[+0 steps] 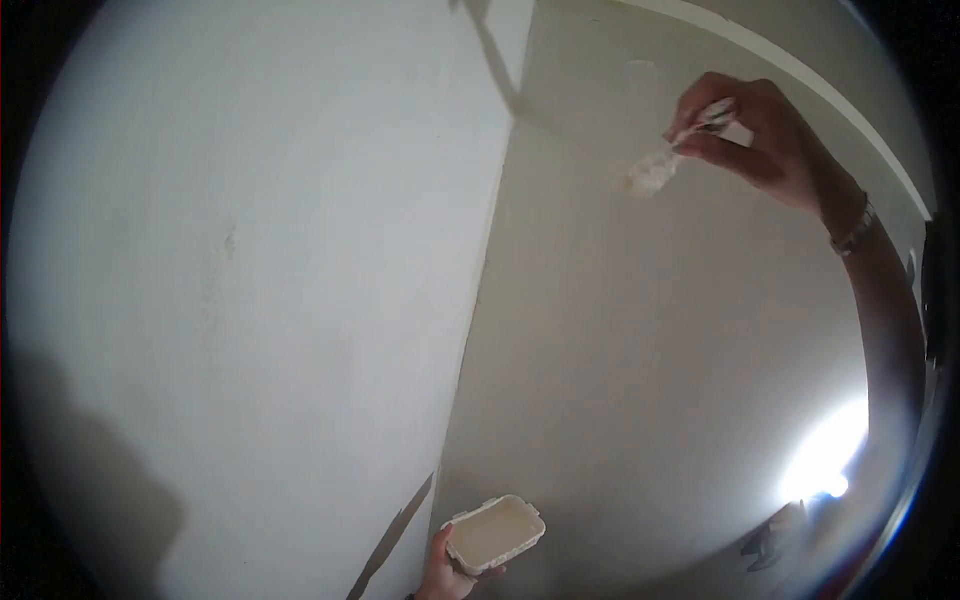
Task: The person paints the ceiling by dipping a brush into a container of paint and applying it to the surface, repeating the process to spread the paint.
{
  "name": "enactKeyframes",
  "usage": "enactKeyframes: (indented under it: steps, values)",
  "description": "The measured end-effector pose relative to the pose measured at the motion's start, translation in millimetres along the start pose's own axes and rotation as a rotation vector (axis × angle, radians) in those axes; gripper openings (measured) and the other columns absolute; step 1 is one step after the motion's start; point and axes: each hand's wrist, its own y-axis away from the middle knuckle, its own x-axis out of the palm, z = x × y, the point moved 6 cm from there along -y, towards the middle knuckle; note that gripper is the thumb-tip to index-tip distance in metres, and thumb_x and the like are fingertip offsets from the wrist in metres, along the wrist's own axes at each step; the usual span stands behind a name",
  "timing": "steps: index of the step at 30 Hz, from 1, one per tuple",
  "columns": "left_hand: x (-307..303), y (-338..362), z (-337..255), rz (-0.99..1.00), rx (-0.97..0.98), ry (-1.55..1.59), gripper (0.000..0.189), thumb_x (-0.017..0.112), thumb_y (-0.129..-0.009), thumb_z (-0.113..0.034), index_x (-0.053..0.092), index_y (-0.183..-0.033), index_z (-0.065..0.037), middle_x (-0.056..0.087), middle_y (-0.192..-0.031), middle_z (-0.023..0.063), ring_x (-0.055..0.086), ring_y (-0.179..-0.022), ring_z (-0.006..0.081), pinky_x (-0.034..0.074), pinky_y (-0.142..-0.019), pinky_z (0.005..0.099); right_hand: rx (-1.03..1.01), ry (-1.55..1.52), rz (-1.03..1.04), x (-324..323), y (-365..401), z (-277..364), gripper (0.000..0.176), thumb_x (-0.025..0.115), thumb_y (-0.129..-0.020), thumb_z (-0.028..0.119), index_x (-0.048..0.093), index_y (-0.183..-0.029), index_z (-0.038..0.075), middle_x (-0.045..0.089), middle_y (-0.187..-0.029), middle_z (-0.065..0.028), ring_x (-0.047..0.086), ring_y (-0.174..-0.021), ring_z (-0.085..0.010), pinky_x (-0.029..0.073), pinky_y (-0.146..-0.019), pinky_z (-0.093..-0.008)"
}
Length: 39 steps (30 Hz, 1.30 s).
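Note:
High on the right, my right hand [745,140] pinches a small paint-smeared paintbrush [655,175], its pale bristles pointing down and left at the beige wall [600,330]. A bracelet [853,232] circles that wrist. Low in the middle, my left hand [447,577] is wrapped round the side and underside of a white plastic tub [543,530]. Cream-coloured paint [495,535] fills much of the tub. Just above the brush, a short glossy streak [642,72] marks the wall.
A paler wall [330,250] takes up the left and meets the beige one at a corner. It carries a rough scuffed patch [229,240]. A bright lamp [835,486] glares at the lower right. Along the top right runs a curved-looking white trim [770,55].

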Motion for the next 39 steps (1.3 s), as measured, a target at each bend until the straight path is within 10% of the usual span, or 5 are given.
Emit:
enactKeyframes:
  steps: [16, 24, 28, 39]
  values:
    - [-2.9, 1.4, 0.6, -0.019, 0.012, 0.009, 0.05, 0.046, -0.094, -0.05, 0.051, -0.13, -0.014, 0.063, -0.119, 0.0069, 0.066, -0.1, 0.025, 0.06, -0.058, 0.0396, 0.294, 0.306, -0.364, -76.3, -64.0, -90.9, 0.016, 0.066, -0.091, 0.016, 0.058, -0.095, 0.003, 0.062, -0.081, -0.0021, 0.058, -0.074, -0.0085, 0.05, -0.068, -0.0266]
    - [-3.7, 1.1, 7.6, 0.001, -0.01, 0.016, 0.051, 0.046, -0.093, -0.052, 0.05, -0.129, -0.016, 0.063, -0.118, 0.0069, 0.066, -0.098, 0.0259, 0.061, -0.057, 0.042, -0.198, 0.517, -0.227, -24.0, -36.0, -80.5, 0.02, 0.065, -0.091, 0.019, 0.058, -0.105, 0.007, 0.064, -0.098, -0.0087, 0.064, -0.09, -0.0183, 0.053, -0.082, -0.0316]
    - [-6.1, 2.2, 2.0, -0.005, 0.058, -0.003, 0.052, 0.048, -0.093, -0.052, 0.049, -0.13, -0.015, 0.061, -0.119, 0.0083, 0.066, -0.097, 0.0267, 0.061, -0.057, 0.0422, -0.373, 0.146, -0.127, 36.0, -7.0, -2.8, 0.013, 0.066, -0.089, 0.014, 0.059, -0.097, 0.007, 0.063, -0.088, -0.008, 0.065, -0.081, -0.0165, 0.053, -0.067, -0.0305]
    - [-12.9, -6.6, 0.4, 0.01, 0.034, 0.03, 0.054, 0.05, -0.092, -0.052, 0.048, -0.13, -0.015, 0.06, -0.121, 0.0085, 0.066, -0.099, 0.0276, 0.06, -0.056, 0.0429, 0.084, 0.065, -0.204, -1.5, -59.5, -73.1, 0.015, 0.062, -0.093, 0.018, 0.059, -0.102, 0.006, 0.065, -0.103, -0.0062, 0.064, -0.098, -0.017, 0.052, -0.087, -0.0346]
